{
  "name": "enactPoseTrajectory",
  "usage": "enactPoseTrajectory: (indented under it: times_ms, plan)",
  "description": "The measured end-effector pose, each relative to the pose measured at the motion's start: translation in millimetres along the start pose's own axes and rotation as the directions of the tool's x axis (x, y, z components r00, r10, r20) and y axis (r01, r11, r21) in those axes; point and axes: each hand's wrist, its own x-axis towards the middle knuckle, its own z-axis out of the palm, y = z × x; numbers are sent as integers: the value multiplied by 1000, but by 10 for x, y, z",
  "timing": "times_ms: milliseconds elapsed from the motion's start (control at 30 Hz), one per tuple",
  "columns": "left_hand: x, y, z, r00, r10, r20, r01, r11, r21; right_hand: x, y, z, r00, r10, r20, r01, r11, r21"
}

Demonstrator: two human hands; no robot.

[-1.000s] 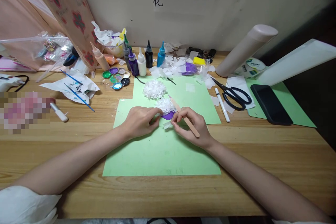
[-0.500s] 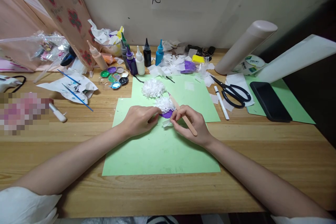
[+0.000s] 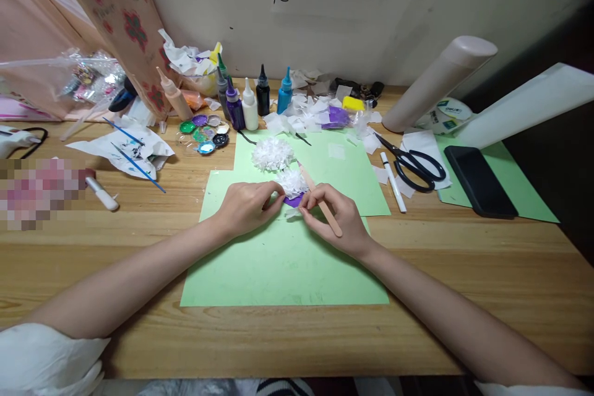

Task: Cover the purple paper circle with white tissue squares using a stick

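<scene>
My left hand (image 3: 248,205) lies on the green paper sheet (image 3: 283,260) with its fingertips pinched at the edge of a purple disc (image 3: 294,201) partly covered in white paper tufts (image 3: 291,181). My right hand (image 3: 335,221) holds a wooden craft stick (image 3: 320,201) across its fingers and pinches a small white paper scrap (image 3: 293,213) against the disc. A finished white paper pompom flower (image 3: 273,154) sits just beyond on the green sheet.
Paint bottles (image 3: 250,105) and a small paint palette (image 3: 204,133) stand at the back. Scissors (image 3: 415,164), a white marker (image 3: 392,182) and a black phone (image 3: 480,180) lie to the right. Paint brushes on crumpled paper (image 3: 125,148) are at left. White paper scraps (image 3: 320,112) are strewn behind.
Both hands stay at the purple disc, with the fingers drawn slightly closer together over the white scrap. The view has shifted a little.
</scene>
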Motion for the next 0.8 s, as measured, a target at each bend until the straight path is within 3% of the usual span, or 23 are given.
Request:
enactPoseTrajectory:
  times_ms: [300,800]
  plan:
    - [36,13,-44,980,-166,107,177,978,-107,81,2,122,1000,-13,-25,9,990,-144]
    - [27,38,-71,965,-193,175,221,962,-157,168,34,184,993,6,-118,-39,960,-278]
